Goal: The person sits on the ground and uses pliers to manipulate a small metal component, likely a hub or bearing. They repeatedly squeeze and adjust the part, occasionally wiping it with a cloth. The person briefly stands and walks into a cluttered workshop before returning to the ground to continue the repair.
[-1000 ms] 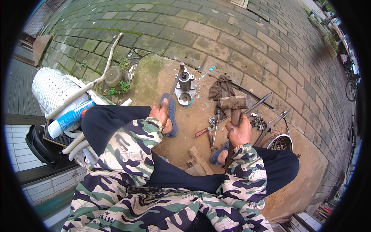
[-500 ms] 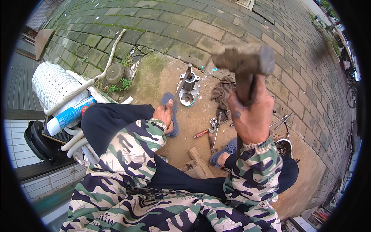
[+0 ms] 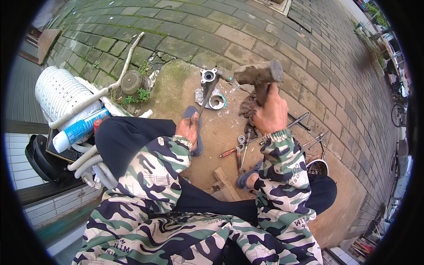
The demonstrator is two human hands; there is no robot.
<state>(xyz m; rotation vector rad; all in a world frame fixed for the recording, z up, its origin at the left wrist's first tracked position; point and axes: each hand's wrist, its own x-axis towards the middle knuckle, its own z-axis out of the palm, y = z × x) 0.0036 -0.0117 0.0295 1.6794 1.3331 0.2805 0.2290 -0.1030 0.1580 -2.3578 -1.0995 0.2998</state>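
Observation:
My right hand (image 3: 270,112) grips the handle of a worn hammer (image 3: 258,73), its heavy head raised above the ground. My left hand (image 3: 188,128) is closed around a dark metal bar (image 3: 206,100), which slants up and away to a thicker end beside a silver cast-metal housing (image 3: 208,76). Part of the housing is hidden behind the bar; a three-eared flange shows at its far end and a round bore (image 3: 217,102) at its near end. A crumpled brown rag (image 3: 246,105) lies right of the housing, partly behind my right hand.
Between my feet lie a red-handled tool (image 3: 229,153), a ring-shaped part (image 3: 241,139) and a wooden block (image 3: 226,183). At left are a white ribbed basket (image 3: 66,95), a blue-white can (image 3: 81,129) and pale hoses (image 3: 90,163). A white bowl (image 3: 326,163) stands by my right knee.
My right hand and the hammer have come down and to the left. The housing has shifted or tipped: its far flange now shows left of the bar's end. My left hand keeps its hold.

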